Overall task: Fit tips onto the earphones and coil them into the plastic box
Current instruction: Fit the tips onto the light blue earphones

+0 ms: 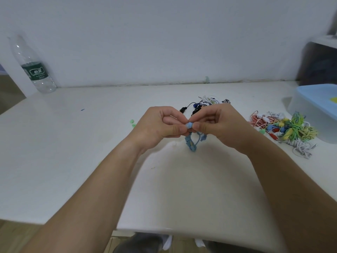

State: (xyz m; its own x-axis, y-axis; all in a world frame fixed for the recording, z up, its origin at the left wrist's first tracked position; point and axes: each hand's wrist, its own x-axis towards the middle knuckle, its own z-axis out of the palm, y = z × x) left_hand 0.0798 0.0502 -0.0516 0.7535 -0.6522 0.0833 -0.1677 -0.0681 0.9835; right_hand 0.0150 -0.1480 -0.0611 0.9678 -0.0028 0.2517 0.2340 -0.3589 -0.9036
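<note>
Both hands meet above the middle of the white table (73, 152). My left hand (160, 125) and my right hand (217, 125) pinch a light blue earbud with its tip (188, 125) between thumbs and forefingers. The blue earphone's bundled cable (191, 144) hangs below the fingers, its second earbud (203, 137) dangling beside it. The plastic box (317, 108), translucent with a blue lid, stands at the right edge, partly cut off.
A heap of coloured earphones (284, 130) lies right of my hands, and dark and white ones (204, 104) lie behind them. Two green tips (132, 123) rest left of my left hand. A plastic water bottle (33, 70) stands at the far left.
</note>
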